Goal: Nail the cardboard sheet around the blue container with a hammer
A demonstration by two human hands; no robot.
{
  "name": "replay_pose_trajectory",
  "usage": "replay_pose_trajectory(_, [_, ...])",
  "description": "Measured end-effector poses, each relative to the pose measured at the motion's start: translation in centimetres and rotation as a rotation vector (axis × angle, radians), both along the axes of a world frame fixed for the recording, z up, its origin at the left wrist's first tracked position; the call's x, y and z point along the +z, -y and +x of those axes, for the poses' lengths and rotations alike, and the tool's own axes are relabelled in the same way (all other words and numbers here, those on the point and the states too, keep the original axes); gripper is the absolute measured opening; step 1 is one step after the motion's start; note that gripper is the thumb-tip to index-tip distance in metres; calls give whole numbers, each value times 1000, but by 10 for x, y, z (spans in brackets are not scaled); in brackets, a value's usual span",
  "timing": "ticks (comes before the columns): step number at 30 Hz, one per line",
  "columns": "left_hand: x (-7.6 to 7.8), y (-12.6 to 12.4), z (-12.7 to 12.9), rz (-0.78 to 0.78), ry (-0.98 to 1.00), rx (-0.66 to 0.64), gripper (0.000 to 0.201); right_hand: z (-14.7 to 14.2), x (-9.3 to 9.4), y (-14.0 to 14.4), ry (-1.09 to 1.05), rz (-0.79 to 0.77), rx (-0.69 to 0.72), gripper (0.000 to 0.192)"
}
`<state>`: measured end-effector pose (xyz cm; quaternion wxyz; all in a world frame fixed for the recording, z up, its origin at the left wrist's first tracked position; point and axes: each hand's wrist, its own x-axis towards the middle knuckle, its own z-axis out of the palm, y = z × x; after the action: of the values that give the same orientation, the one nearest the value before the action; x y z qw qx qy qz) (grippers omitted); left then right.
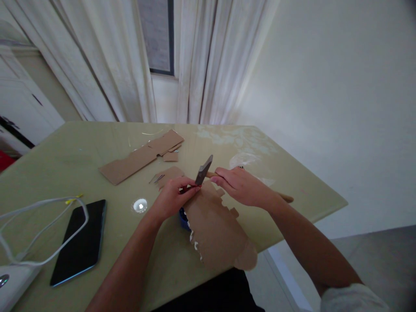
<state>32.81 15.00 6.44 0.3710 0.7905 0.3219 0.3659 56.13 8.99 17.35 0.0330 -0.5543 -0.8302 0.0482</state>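
My right hand (242, 185) is closed around the wooden handle of a hammer (203, 170), gripping it close to the head; the handle's end sticks out behind the wrist. The hammer's dark metal head is right by the fingertips of my left hand (173, 196). Those fingers are pinched at the upper edge of a cut cardboard piece (217, 229), and what lies between them is too small to make out. Notched tabs run along the cardboard's right side, with white bits on its left edge. Partly hidden under it is a round blue object (183, 219).
Cardboard strips (139, 161) lie toward the back of the table (123, 242). Small thin metal pieces (159, 178) rest by a cardboard scrap (170, 174). At left are a black tablet (81, 242) and a white cable (48, 262). Clear plastic (245, 160) lies at right.
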Motion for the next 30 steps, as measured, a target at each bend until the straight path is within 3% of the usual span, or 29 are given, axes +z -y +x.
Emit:
replay_pose_trajectory(21, [-1, 0, -1, -39, -5, -34, 19, 1, -2, 0, 69, -6, 15, 42])
replay_pose_trajectory(30, [-1, 0, -1, -2, -57, -66, 29, 0, -7, -2, 101, 1, 40, 44])
